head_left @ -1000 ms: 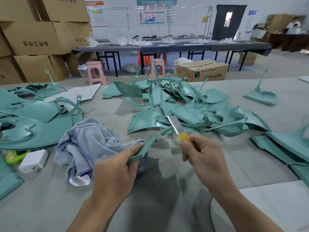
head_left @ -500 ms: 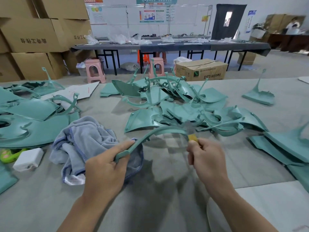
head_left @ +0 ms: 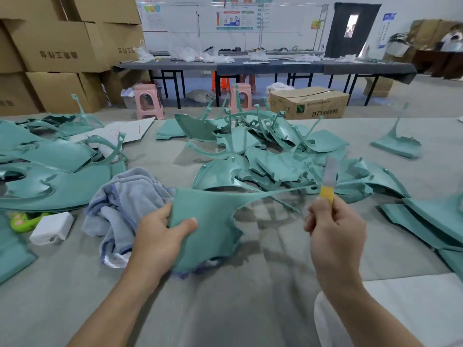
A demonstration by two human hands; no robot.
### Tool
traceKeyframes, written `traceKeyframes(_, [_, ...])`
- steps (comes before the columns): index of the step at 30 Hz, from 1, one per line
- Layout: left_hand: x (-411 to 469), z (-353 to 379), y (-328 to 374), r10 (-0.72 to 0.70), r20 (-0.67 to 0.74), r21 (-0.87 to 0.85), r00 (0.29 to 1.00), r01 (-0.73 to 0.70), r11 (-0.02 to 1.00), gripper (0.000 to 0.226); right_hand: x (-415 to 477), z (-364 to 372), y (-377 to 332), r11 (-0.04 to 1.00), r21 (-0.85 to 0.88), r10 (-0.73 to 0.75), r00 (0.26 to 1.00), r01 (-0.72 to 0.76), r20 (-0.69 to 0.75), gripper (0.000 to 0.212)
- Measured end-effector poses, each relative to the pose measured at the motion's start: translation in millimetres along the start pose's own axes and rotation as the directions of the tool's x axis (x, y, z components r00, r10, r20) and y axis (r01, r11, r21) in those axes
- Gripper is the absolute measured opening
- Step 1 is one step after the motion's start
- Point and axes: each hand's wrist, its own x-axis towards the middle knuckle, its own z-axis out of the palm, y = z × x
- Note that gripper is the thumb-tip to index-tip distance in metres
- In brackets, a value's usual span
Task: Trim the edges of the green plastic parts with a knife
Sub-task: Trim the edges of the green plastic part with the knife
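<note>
My left hand (head_left: 160, 236) grips a green plastic part (head_left: 213, 216) by its left edge, thumb on its broad flat face. The part's thin arm stretches right toward the knife. My right hand (head_left: 335, 234) holds a knife (head_left: 328, 184) with a yellow handle, its blurred blade pointing up just past the tip of that arm. A heap of more green parts (head_left: 275, 156) lies behind both hands on the grey table (head_left: 250, 309).
A blue-grey towel (head_left: 125, 204) lies under and left of the held part. Large green panels (head_left: 50, 181) fill the left side, others (head_left: 431, 221) the right. A white charger (head_left: 51, 227) and a bright green object (head_left: 21, 219) sit at the left. White sheet (head_left: 411, 304) lower right.
The part in my left hand has turned from edge-on to show its broad face. My right hand with the knife has moved right, off the thin arm, with the blade upright.
</note>
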Motion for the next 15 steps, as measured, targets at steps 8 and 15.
traceKeyframes(8, [13.1, -11.4, -12.0, -0.250, 0.179, -0.095, 0.952, 0.269, 0.958, 0.019, -34.5, 18.0, -9.8, 0.773, -0.433, -0.135, 0.789, 0.462, 0.600, 0.035])
traceKeyframes(15, [20.1, -16.7, -19.6, -0.280, 0.200, -0.122, 0.939, 0.307, 0.944, 0.022, 0.3, 9.0, -0.2, 0.655, -0.734, -0.002, 0.972, 0.180, 0.236, 0.026])
